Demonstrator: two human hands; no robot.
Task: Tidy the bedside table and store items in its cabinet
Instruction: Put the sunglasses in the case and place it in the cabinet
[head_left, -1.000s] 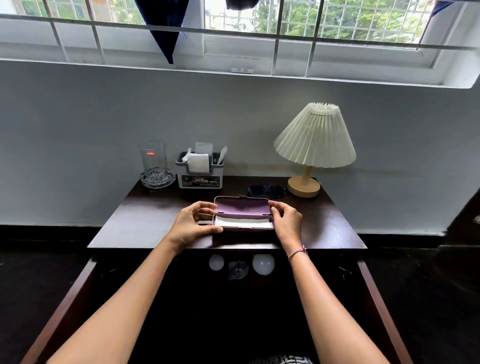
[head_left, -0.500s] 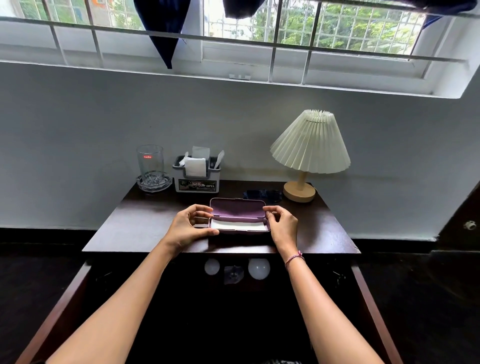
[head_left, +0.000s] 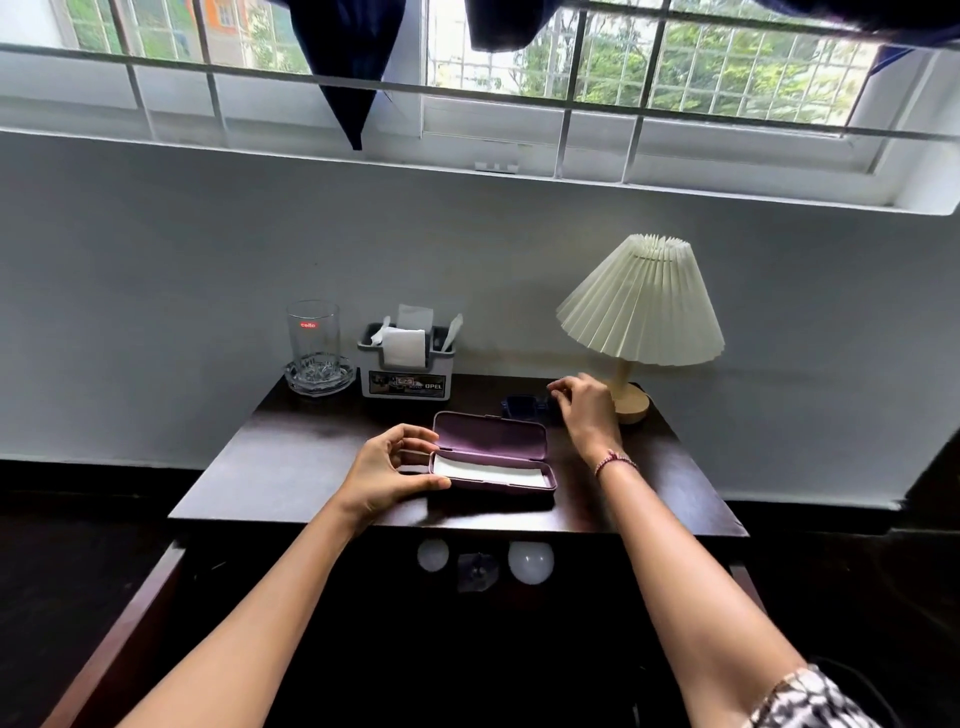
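Sunglasses (head_left: 522, 406) are the new target: they lie dark and low at the back of the bedside table (head_left: 291, 467), just behind the open glasses case (head_left: 491, 441) and near the lamp base (head_left: 631, 405). A moment ago both hands framed the case. Now the right hand (head_left: 584, 413) has let go of its right end and reached back over the sunglasses, fingers loosely curled; I cannot tell whether it already has hold of them. The left hand (head_left: 382, 473) stays on the case's left end, thumb on the front edge and fingers curled round it. My guess is that the sunglasses go into the case on its white cloth (head_left: 488, 472) before anything is stored below.
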